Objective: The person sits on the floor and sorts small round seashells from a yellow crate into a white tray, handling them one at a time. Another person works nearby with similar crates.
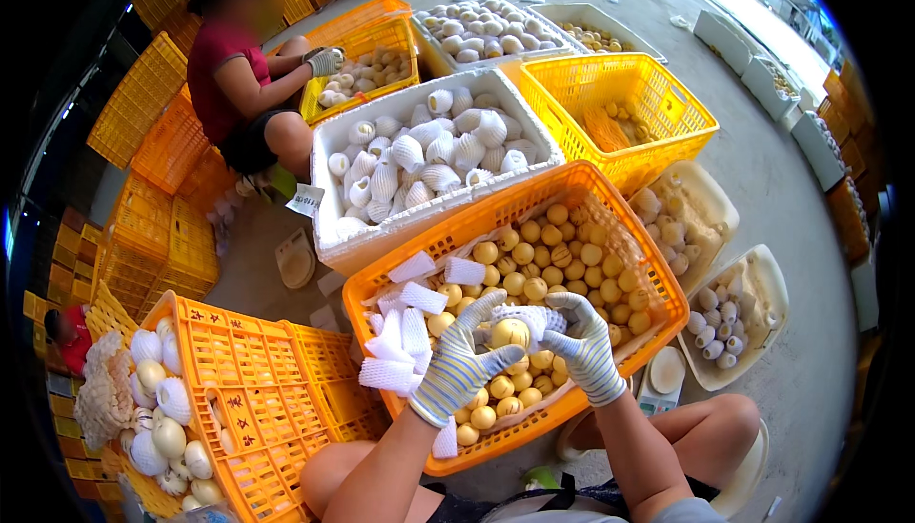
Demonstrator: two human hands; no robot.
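Observation:
Both my hands wear striped knit gloves and are raised over an orange plastic crate (543,455) of small round yellow fruit. My left hand (468,358) holds one yellow fruit (510,334) at its left side. My right hand (587,344) grips a white foam net sleeve (537,317), which covers the back part of that fruit. Loose foam net sleeves (389,351) lie in a heap on the crate's left side. Bare fruit (552,257), many with dark streaks, fills the rest of the crate.
Ahead stands a white foam box (436,201) of sleeved fruit. A yellow crate (622,158) and two pale tubs (775,294) stand to the right, with a scale (661,380) nearby. An orange crate (250,380) is at left. A gloved co-worker (229,79) sits at upper left.

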